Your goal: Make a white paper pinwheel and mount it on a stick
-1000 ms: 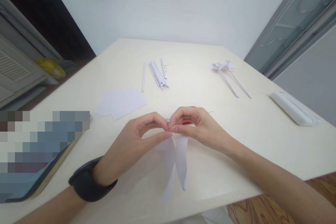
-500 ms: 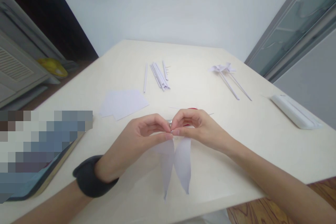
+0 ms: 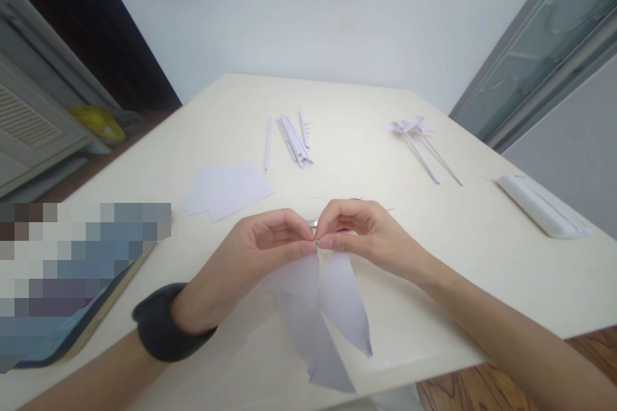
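Note:
My left hand [image 3: 263,247], with a black band at the wrist, and my right hand [image 3: 369,234] meet fingertip to fingertip above the table's near part. Both pinch a cut piece of white paper [image 3: 308,327] at its upper part. Its pointed flaps hang below my fingers, spread apart with a gap between two of them. A tiny bit shows right at the pinch, too small to make out. Behind my right hand lies a mostly hidden item with a silver part [image 3: 313,223] and red edges.
White paper sheets [image 3: 229,189] lie left of centre. Beyond them are rolled paper sticks [image 3: 294,141]. Two paper pinwheels [image 3: 407,128] on sticks lie at the back right. A white packet [image 3: 542,205] sits at the right, and a blurred-out object [image 3: 87,282] at the left.
The hanging paper flaps have swung and turned; they now spread wider and reach lower and further right. My hands have stayed almost in place, still pinching.

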{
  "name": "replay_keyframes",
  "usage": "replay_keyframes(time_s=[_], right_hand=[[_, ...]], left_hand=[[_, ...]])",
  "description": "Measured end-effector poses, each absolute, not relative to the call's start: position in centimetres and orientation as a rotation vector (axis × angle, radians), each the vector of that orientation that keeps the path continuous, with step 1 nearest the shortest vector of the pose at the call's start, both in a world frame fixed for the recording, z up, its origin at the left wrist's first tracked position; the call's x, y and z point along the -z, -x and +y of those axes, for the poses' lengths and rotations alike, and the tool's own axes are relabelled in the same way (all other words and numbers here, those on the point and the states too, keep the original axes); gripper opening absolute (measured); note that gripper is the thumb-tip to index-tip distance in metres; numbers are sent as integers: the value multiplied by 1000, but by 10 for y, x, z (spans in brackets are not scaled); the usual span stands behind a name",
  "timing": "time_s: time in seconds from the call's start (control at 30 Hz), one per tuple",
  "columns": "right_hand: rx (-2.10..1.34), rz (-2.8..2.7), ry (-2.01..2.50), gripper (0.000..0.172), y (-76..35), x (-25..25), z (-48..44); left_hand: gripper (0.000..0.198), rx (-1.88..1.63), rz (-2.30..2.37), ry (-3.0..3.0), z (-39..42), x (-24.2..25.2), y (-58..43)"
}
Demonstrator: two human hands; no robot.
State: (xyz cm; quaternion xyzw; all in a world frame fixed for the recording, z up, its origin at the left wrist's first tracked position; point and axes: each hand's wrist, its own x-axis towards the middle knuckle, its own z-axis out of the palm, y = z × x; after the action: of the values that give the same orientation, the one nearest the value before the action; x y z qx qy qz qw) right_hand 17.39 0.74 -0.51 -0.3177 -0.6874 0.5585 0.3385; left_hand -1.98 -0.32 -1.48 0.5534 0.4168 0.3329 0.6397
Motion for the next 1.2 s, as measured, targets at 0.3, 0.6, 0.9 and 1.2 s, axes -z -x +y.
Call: replay_keyframes(time_s=[0.3,0.6,0.9,1.2], right_hand=[[-1374,-1880,793,9,-175,3,7],[-1372,-1834,818,11,-174,3,7],[-1294,-1882,873,11,-174,1,4],[-1243,-1911,852,10,-174,3,4]], left_hand=[[10,-731,1019,-1346,-2,14,21],[6,-759,965,-1275,-5,10,22],[6,-862,1044,-1629,-6,10,20],[6,-897,1097,-1743,-7,10,20]])
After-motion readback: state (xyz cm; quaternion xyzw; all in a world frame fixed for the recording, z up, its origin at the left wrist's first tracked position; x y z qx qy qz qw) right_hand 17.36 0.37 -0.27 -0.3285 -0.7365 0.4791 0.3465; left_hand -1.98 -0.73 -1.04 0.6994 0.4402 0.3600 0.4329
